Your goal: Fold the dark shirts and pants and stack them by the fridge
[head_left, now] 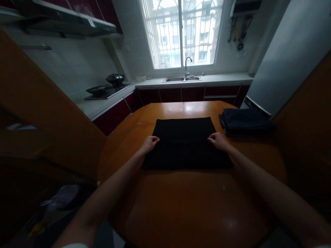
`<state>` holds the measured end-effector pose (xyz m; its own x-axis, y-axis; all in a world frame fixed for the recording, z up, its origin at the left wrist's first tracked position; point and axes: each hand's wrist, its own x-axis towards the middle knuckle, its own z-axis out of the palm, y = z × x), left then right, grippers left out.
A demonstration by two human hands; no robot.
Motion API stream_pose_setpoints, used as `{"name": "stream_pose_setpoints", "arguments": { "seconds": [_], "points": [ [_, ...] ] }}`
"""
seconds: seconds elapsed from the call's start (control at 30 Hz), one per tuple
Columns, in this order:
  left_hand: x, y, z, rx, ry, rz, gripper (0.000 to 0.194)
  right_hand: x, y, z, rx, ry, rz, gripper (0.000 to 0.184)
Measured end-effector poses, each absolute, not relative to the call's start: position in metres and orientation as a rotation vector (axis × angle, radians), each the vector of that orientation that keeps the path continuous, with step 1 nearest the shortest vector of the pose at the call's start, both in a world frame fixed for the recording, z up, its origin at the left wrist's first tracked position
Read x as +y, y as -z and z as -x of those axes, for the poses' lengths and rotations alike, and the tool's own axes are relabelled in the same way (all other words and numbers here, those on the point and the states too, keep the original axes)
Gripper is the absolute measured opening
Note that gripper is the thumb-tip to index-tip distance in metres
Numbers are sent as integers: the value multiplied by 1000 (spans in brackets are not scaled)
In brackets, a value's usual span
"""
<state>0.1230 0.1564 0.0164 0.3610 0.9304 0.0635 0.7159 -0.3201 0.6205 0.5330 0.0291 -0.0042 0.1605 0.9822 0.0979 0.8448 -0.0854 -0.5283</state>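
Note:
A piece of black cloth [186,144] lies flat on the wooden table [181,203], its outline nearly rectangular and wider toward me. My left hand [150,143] pinches the cloth at its left edge, thumb and fingers pressed together. On the opposite side, my right hand [217,140] grips the right edge in a similar pinch. Too dark to make out are any seams or layers, so I cannot tell what kind of garment or fabric piece it is. A stack of folded dark cloth [247,121] rests at the table's far right.
Beyond the table a counter [152,82] carries a sink [174,80] with a tap [186,67] under a window. At the left are a stove [110,91] and pots [115,78]. A fridge [289,51] stands at the right; bags [60,199] lie low at the left.

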Motion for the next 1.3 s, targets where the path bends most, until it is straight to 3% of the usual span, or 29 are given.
{"name": "stream_pose_setpoints", "arguments": {
  "seconds": [0.5, 0.73, 0.97, 1.3],
  "points": [
    [172, -20, -134, 1511, -495, -2278, 20, 54, 2, -526, -1733, -293, 2117, 19],
    [99, -13, -201, 1263, -488, -2740, 51, 23, -4, -437, -1909, 209, 1987, 48],
    [58, 26, -242, 1075, -239, -3006, 58, 11, 24, -392, -2152, -35, 1940, 59],
    [83, 22, -165, 1454, -176, -2708, 67, -1, 36, -476, -1908, -145, 2268, 72]
  ]
}}
